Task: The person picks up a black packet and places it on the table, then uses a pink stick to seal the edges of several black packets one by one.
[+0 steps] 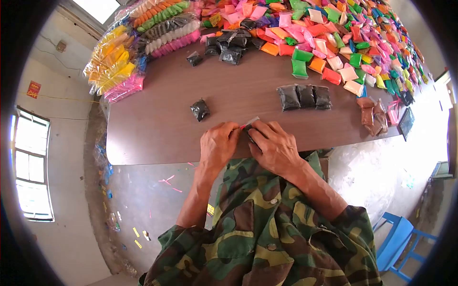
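Close to the table's front edge, my right hand [275,147] is closed round a small black packet [248,131] in clear plastic, mostly hidden by the fingers. A thin pinkish-red strip [243,127] shows at the packet's end, between the two hands. My left hand [217,145] is closed in a pinch at that strip, its knuckles upward. Another black packet [200,110] lies on the table just beyond my left hand. Three black packets [304,97] sit side by side in a row beyond my right hand.
The brown table [157,114] carries a large heap of coloured packets [329,38] at back right, bagged rows [164,33] at back left and a black packet pile [231,45]. Brown packets [373,117] lie at the right edge. A blue stool [396,238] stands lower right.
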Tool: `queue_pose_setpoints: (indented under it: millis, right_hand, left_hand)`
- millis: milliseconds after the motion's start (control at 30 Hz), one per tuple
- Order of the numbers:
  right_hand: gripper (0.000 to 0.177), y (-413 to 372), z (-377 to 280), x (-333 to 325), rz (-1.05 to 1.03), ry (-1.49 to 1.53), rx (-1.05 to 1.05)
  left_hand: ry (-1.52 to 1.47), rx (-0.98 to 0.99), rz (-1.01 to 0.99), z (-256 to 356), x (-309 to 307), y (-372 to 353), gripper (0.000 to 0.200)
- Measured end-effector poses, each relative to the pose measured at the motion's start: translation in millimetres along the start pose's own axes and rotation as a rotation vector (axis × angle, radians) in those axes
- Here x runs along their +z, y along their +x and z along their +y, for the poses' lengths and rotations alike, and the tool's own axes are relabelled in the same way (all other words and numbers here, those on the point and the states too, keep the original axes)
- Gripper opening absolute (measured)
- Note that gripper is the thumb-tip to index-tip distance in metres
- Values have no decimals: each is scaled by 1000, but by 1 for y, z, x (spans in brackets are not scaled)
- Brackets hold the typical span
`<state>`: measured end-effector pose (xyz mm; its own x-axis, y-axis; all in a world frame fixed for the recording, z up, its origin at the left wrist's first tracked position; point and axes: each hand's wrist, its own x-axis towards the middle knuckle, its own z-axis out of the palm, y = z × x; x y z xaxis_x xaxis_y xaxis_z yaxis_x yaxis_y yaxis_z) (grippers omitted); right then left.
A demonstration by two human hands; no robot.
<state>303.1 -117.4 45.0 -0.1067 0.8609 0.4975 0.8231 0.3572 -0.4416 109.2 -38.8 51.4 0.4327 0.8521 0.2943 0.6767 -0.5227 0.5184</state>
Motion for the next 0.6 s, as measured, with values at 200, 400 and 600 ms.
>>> queue_pose_setpoints:
  millis: [200,400,600]
  right_hand:
    - [30,0,-1,0,-14,-23,4]
    - [23,0,-2,-1,14,2,-26]
    - [23,-5,1,5,47,13,-38]
  left_hand:
    - [8,-35,16,3,-16,14,11]
    - [22,38,-13,-1,5,15,12]
    - [-75,120,-23,7,9,26,14]
